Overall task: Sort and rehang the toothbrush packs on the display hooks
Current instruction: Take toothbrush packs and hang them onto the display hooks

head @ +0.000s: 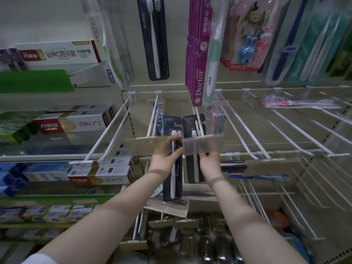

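Two dark packs in play: your left hand (167, 159) clamps one (172, 161) left of the clear price tag (203, 144), not hooked yet. Right hand (208, 162) pinches the other (194, 149), already on the hook (198, 121) behind that tag. Empty hooks (247, 126) right of it, so lots left.

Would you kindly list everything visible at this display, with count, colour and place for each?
black toothbrush packs: two in hand, black, centre, by the hooks
black pack: one, hanging top centre
purple Doctor packs: a stack, purple, top centre-right
children's toothbrush pack: one in front, pink and blue, top right
teal and blue packs: several, far top right
wire hooks: many, white, mostly bare, right half
toothpaste boxes: many, white and red, left shelves
left hand: holds the left black pack
right hand: holds the right black pack
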{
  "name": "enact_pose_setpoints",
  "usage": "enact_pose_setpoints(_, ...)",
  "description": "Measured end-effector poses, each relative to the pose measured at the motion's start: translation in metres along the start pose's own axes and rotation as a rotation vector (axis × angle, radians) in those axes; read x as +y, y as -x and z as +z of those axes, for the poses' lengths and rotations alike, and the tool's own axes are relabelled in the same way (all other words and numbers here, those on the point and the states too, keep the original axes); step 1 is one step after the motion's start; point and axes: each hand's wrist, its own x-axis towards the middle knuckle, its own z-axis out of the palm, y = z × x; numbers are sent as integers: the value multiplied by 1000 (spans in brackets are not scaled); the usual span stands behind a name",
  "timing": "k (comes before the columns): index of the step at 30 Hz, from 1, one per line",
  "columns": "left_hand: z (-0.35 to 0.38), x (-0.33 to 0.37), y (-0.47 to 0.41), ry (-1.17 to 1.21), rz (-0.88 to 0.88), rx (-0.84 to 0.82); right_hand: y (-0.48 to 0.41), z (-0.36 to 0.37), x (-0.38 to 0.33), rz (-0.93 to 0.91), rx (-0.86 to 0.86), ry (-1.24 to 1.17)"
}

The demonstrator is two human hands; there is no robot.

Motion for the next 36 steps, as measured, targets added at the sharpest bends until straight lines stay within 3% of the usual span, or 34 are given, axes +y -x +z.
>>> enact_pose_setpoints(4, 1, -7, -13, -86, 61, 2, -20, 8, -4, -20, -7, -7)
enact_pose_setpoints(8, 5, -16, -22, -100, 98, 19, -41, 14, 0, -183, -7, 68)
enact_pose_setpoints(13, 9, -27, -28, -135, 97, 75, -56, 19, -12, -100, 23, -110)
enact_pose_setpoints(16, 4, -26, -27, -166, 111, 62, -55, 23, -13, -119, -5, -162)
enact_pose_setpoints(19, 0, -20, -24, -139, 116, 60, -56, 21, -11, -22, -12, -158)
enact_pose_setpoints(24, 0, 3, -10, -24, -4, 46, -42, 16, -5, 126, 17, 109)
enact_pose_setpoints(27, -1, 13, -6, -2, -69, 28, -20, 13, -8, 45, -3, 41)
enact_pose_setpoints(30, 0, 15, 0, -40, -142, 8, 5, 12, -17, 52, -156, 33)
enact_pose_setpoints(36, 3, 16, 10, -13, -316, 9, 38, 11, -22, 84, -91, -49)
